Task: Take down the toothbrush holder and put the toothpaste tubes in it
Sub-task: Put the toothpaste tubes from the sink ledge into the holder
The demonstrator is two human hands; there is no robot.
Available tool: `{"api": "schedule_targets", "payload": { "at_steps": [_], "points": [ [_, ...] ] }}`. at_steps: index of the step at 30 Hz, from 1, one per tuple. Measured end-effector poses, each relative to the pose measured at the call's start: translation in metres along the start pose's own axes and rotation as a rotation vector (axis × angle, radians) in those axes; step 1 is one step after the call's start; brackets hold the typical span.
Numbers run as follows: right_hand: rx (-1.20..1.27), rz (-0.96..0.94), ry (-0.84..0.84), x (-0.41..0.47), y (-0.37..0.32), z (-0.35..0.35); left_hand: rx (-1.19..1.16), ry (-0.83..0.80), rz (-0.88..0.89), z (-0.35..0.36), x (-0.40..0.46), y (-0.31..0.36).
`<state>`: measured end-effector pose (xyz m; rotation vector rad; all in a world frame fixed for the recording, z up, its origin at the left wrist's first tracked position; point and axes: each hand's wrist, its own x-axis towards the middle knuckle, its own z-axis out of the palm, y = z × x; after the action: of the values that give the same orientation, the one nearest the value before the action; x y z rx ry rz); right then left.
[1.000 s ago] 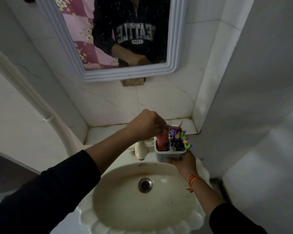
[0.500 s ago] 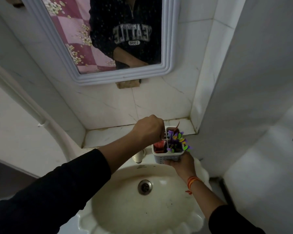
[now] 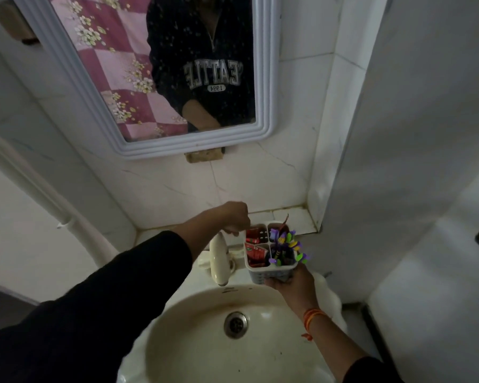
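Observation:
My right hand (image 3: pixel 291 283) grips the white toothbrush holder (image 3: pixel 271 273) from below, upright over the back right of the sink. Its left compartments hold red toothpaste tubes (image 3: pixel 256 252), pushed down inside. Its right compartments hold purple, green and yellow toothbrushes (image 3: pixel 285 241). My left hand (image 3: pixel 234 218) hovers just left of the holder's rim, above the tap, fingers curled, nothing visible in it.
A cream tap (image 3: pixel 219 258) stands right beside the holder. Below lies the cream sink (image 3: pixel 194 341) with its metal drain (image 3: pixel 235 324). A tiled ledge (image 3: pixel 293 217) runs behind, a mirror (image 3: pixel 155 78) hangs above, and a white wall (image 3: pixel 398 161) closes the right side.
My left hand pushed a red tube down into the holder, let go and drew back to the left. The holder stayed in my right hand.

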<state>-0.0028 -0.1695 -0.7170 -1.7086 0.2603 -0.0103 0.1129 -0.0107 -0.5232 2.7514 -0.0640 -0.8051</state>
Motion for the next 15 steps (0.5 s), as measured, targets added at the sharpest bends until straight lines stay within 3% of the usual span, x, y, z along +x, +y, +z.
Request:
{"api": "schedule_targets", "payload": {
  "at_steps": [6, 15],
  "points": [
    [0.064, 0.019, -0.005, 0.002, -0.003, -0.001, -0.276, -0.066, -0.066, 0.013, 0.007, 0.014],
    [-0.037, -0.075, 0.102, 0.041, -0.053, -0.030, -0.838, 0.079, -0.053, -0.009, 0.032, 0.021]
  ]
}}
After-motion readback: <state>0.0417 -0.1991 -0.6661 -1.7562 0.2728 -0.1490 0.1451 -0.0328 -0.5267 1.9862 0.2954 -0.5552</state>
